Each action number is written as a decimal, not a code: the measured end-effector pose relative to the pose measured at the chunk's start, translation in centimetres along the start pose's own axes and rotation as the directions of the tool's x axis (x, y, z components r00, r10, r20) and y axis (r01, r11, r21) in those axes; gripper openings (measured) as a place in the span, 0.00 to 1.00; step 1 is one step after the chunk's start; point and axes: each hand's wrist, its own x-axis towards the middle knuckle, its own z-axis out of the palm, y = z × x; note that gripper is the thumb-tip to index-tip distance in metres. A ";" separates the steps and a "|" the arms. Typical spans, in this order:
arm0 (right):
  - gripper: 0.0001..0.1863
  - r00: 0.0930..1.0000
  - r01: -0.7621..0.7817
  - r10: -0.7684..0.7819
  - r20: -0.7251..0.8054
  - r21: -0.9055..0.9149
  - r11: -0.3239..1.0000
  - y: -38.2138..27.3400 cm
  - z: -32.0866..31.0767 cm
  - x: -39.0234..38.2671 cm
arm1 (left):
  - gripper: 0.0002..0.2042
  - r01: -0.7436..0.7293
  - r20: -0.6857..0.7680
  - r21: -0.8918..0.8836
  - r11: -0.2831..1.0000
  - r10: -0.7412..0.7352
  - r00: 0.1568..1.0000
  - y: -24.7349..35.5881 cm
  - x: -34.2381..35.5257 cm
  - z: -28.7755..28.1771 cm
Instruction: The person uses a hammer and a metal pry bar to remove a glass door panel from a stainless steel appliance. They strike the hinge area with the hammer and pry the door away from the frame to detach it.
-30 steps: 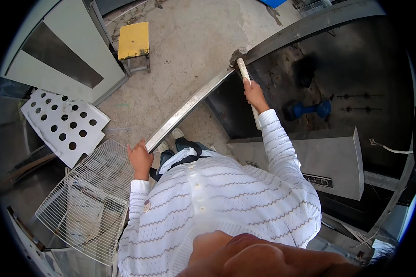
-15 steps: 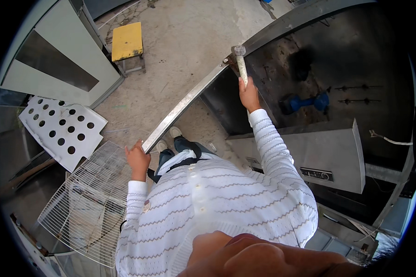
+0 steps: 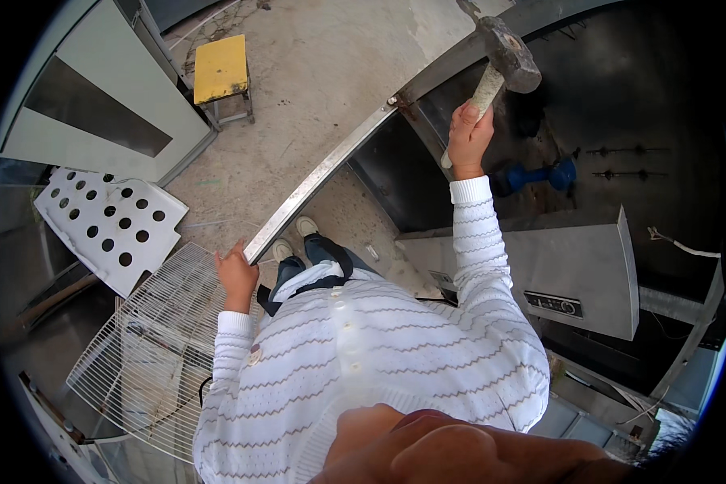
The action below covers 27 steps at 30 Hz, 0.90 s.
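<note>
My right hand (image 3: pixel 469 139) is closed round the pale handle of a sledgehammer, its heavy dark head (image 3: pixel 508 56) raised above the dark metal cabinet (image 3: pixel 573 105), up and right of a corner joint (image 3: pixel 395 102) on the frame. A silvery metal bar (image 3: pixel 315 181) runs diagonally from that joint toward me. My left hand (image 3: pixel 235 276) grips the near end of this bar. Inside the cabinet, below the hammer, lies a blue tool (image 3: pixel 540 175), partly hidden by my arm; what it is I cannot tell.
A yellow-topped stool (image 3: pixel 219 66) stands on the concrete floor (image 3: pixel 298 89). At left are a pale door panel (image 3: pixel 64 137), a white perforated sheet (image 3: pixel 105 226) and wire racks (image 3: pixel 145 355). A grey panel box (image 3: pixel 573 266) lies at lower right, near a loose cable (image 3: pixel 686 250).
My right hand and the hammer have lifted away from the frame joint, up and to the right, so the head looks larger. My left hand stays on the bar.
</note>
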 end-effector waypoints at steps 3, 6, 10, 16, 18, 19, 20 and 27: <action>0.23 0.973 -0.164 0.221 0.074 -0.458 0.874 7.7 2.3 -7.8 | 0.32 0.002 0.002 0.001 1.000 -0.002 1.000 0.2 0.0 -0.3; 0.30 0.739 -0.593 0.666 0.105 -0.369 0.716 12.6 2.5 -11.3 | 0.31 -0.010 -0.010 0.030 1.000 0.010 1.000 -0.3 0.2 -0.3; 0.22 0.828 -0.515 0.538 0.160 -0.161 0.842 5.9 1.2 -9.1 | 0.31 -0.015 -0.021 0.059 0.998 0.016 1.000 -0.6 0.7 -0.2; 0.17 0.772 -0.615 0.581 0.258 0.069 0.786 2.2 0.5 -9.6 | 0.31 -0.041 -0.006 0.156 0.987 0.042 0.999 -1.1 2.5 -1.6; 0.11 0.607 -0.786 0.687 0.399 0.174 0.593 1.3 0.3 -10.5 | 0.32 -0.024 -0.058 0.189 0.982 0.035 0.998 -1.3 3.8 -2.6; 0.11 0.531 -0.835 0.645 0.549 0.211 0.508 2.1 -0.2 -11.4 | 0.32 -0.013 -0.082 0.206 0.978 0.030 0.996 -1.6 4.4 -3.0; 0.10 0.427 -0.902 0.691 0.583 0.227 0.367 2.9 -0.1 -11.9 | 0.34 0.017 -0.166 0.223 0.975 0.021 0.986 -2.1 5.2 -3.1; 0.11 -0.052 -0.974 0.738 0.672 0.128 -0.186 13.9 1.3 -20.6 | 0.36 0.173 -0.350 0.211 0.962 -0.091 0.932 -3.3 9.5 -5.2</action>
